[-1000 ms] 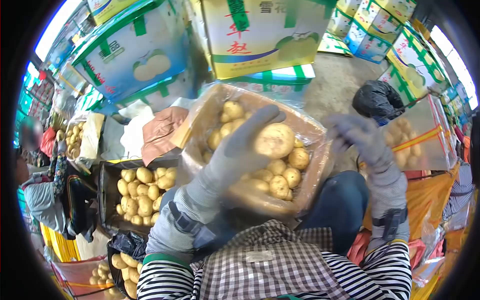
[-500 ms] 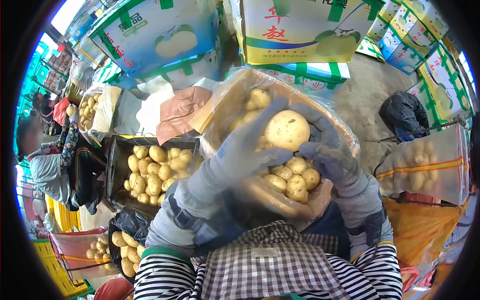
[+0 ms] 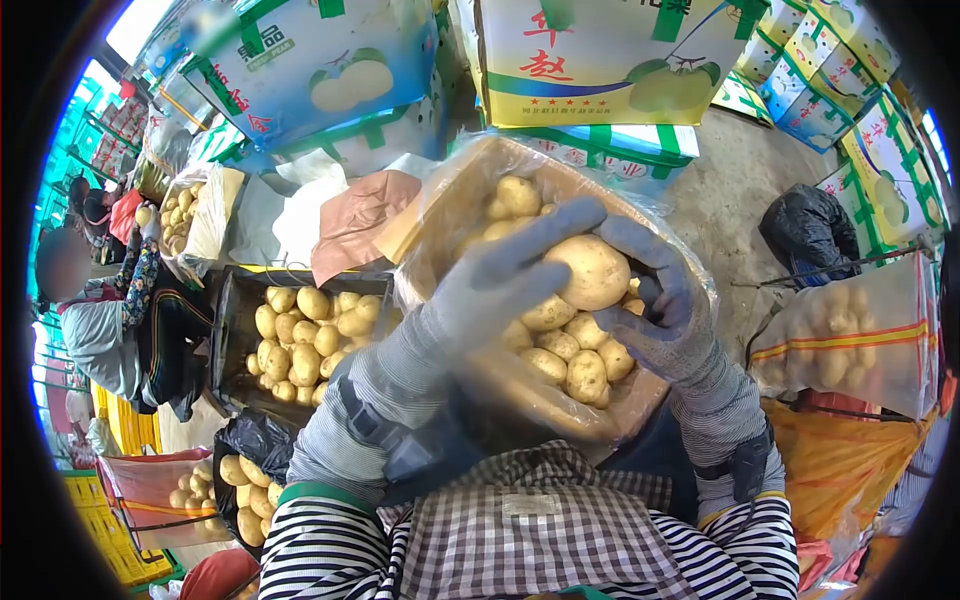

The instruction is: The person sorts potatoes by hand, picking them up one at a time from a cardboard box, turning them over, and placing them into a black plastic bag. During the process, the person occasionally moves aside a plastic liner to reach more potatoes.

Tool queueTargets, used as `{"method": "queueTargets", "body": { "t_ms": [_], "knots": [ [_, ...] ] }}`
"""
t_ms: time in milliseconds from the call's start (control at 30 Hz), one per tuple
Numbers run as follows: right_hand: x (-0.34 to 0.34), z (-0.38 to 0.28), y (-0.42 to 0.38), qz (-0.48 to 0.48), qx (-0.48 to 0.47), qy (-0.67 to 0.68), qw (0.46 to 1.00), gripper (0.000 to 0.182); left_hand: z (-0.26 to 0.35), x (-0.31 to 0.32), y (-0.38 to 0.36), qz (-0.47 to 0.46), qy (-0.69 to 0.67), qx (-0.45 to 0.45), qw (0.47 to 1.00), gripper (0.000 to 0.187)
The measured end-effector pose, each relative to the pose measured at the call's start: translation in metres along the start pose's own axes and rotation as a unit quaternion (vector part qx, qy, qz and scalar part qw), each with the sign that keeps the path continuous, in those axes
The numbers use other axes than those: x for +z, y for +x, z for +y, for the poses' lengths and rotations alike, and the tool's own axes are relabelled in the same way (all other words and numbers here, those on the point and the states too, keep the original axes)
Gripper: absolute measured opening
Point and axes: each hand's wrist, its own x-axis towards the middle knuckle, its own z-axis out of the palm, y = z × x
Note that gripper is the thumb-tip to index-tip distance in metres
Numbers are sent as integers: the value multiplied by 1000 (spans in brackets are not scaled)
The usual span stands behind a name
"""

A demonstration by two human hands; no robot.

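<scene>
A large pale potato (image 3: 590, 272) is held between my two gloved hands, above a plastic-lined cardboard box (image 3: 690, 262). The grey-gloved fingers of my left hand (image 3: 505, 275) press along its upper left side. My right hand (image 3: 668, 305) curls round its right side, thumb low and fingers above. Under my hands, several more potatoes (image 3: 586, 375) lie in the box, partly covered by my fingers and the held potato.
To the left stands a dark crate of potatoes (image 3: 222, 345), with a black-lined bag of potatoes (image 3: 255, 445) below it. Stacked fruit cartons (image 3: 610, 70) rise ahead. A mesh sack of potatoes (image 3: 850, 330) stands at right. A seated person (image 3: 110, 340) works at far left.
The potato has shifted slightly right and down and has turned between my hands. My left hand has moved right with it, its fingers now straighter.
</scene>
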Motion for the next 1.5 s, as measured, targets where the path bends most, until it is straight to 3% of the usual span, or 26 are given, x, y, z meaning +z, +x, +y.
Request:
{"method": "queueTargets", "body": {
  "t_ms": [133,233,333,433,533,600,633,667,700,733,767,833,900,967,1000,1033,1067,1167,1267,1300,1367,1500],
  "knots": [
    [-2,5,3,-8,-47,-157,986,68,-9,3,-5,11,-11,20,1000,86],
    [8,-3,9,18,-29,-165,986,66,-13,-3,-6,42,25,69,996,90],
    [16,8,4,47,47,-6,998,68,-10,-5,-7,52,98,96,989,92],
    [17,2,5,41,74,20,996,63,-21,-5,-10,58,163,161,972,90],
    [7,5,3,35,106,-69,991,48,-16,3,-16,69,210,137,966,81],
    [12,22,-1,131,118,-158,971,29,-17,7,-16,82,224,129,962,69],
    [-1,55,-9,95,-97,-424,895,32,-13,6,-16,91,225,123,962,63],
    [2,59,-5,139,-2,-83,987,34,-7,1,-19,118,144,113,976,60],
    [-9,70,-7,141,3,-94,986,35,0,-2,-19,141,58,111,982,58],
    [-15,66,-8,172,122,79,974,42,11,-7,-22,156,-29,117,980,55],
    [-16,70,-8,169,129,98,972,45,32,-16,-37,181,-190,47,964,49],
    [-18,76,-7,178,145,128,965,50,44,-54,-69,261,-176,47,948,46],
    [-6,72,-6,186,175,109,961,49,18,-94,-101,347,-263,48,899,48],
    [-5,73,-8,154,205,105,961,48,-55,-144,-153,430,-56,10,901,44],
    [8,61,-5,194,236,81,949,45,-91,-169,-180,469,43,-21,882,43],
    [9,60,-4,173,229,85,954,45,-107,-183,-199,497,-300,-155,799,42],
    [8,64,-3,153,221,88,959,44,-124,-200,-219,522,-360,-199,747,41],
    [-5,78,-3,113,216,137,960,46,-119,-225,-223,534,-231,-185,792,39],
    [-11,79,4,144,204,81,965,42,-65,-226,-169,491,-176,-101,847,36],
    [-16,85,5,143,194,56,969,40,-43,-214,-144,461,-177,-70,867,36],
    [-23,88,7,133,258,46,956,39,-5,-176,-97,392,-199,-24,898,34],
    [-27,118,3,182,309,18,933,33,21,-79,-20,276,-280,-17,919,32]
  ]
}}
